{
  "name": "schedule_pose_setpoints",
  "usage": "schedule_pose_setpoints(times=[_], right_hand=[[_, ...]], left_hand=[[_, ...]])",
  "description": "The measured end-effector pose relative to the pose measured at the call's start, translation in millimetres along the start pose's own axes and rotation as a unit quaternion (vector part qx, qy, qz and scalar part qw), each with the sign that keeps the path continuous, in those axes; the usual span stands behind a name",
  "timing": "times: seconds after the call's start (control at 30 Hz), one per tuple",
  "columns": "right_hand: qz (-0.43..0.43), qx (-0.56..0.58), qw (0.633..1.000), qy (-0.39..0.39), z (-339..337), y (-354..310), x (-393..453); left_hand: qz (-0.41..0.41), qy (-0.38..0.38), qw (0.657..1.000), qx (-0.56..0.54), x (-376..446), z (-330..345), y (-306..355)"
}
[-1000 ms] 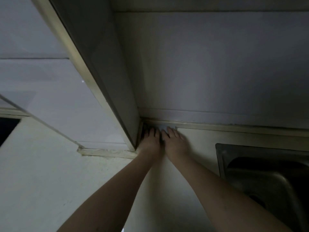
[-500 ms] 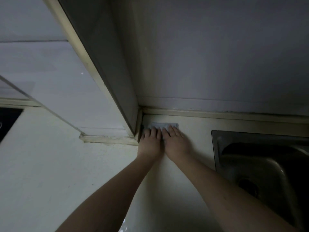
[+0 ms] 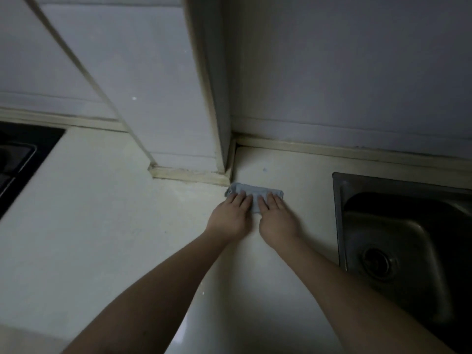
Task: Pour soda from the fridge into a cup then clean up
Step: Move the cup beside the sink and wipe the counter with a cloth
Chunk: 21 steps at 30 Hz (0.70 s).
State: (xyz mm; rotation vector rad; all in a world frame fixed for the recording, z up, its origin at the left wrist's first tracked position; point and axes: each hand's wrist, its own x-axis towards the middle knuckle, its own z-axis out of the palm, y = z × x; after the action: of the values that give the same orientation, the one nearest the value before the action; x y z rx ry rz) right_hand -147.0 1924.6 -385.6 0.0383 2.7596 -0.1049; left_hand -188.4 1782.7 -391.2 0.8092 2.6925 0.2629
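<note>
A small folded pale-blue cloth (image 3: pixel 255 191) lies flat on the cream countertop (image 3: pixel 102 226), just in front of the corner where a tiled pillar meets the back wall. My left hand (image 3: pixel 231 218) and my right hand (image 3: pixel 277 219) lie side by side on its near half, fingers straight, pressing it down onto the counter. The far edge of the cloth shows beyond my fingertips. No soda, cup or fridge is in view.
A steel sink (image 3: pixel 398 241) with a round drain is sunk into the counter at the right. The black edge of a hob (image 3: pixel 18 159) shows at the far left. A white tiled pillar (image 3: pixel 178 98) juts out behind the cloth.
Both hands have drawn the cloth toward me, away from the wall corner where it was pressed before. More of the counter, the sink and the hob has come into view.
</note>
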Motion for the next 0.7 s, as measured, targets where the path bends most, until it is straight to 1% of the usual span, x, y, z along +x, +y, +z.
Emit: schedule_pose_setpoints(times=[0.17, 0.27, 0.4, 0.53, 0.6, 0.7], right_hand=[[-0.018, 0.028, 0.999, 0.003, 10.6, -29.6, -18.2], [-0.039, 0.04, 0.998, -0.021, 8.2, -60.4, -25.2], [-0.085, 0.048, 0.995, -0.026, 7.4, -102.4, -27.8], [-0.119, 0.043, 0.991, -0.036, 13.9, -138.6, -35.5], [-0.137, 0.04, 0.989, -0.043, 16.8, -150.1, -40.4], [-0.176, 0.032, 0.981, -0.076, 19.3, -155.9, -48.5]], left_hand=[[-0.008, -0.001, 0.999, -0.04, -44.6, -4.3, -32.8], [-0.011, 0.007, 1.0, -0.009, -72.6, -9.5, -59.3], [-0.03, 0.024, 0.999, 0.007, -111.7, -10.0, -94.3], [-0.045, 0.018, 0.999, 0.022, -152.1, -2.8, -123.0], [-0.041, 0.023, 0.999, 0.016, -171.4, -0.2, -132.1], [-0.037, 0.032, 0.999, 0.015, -199.5, 10.6, -141.9]])
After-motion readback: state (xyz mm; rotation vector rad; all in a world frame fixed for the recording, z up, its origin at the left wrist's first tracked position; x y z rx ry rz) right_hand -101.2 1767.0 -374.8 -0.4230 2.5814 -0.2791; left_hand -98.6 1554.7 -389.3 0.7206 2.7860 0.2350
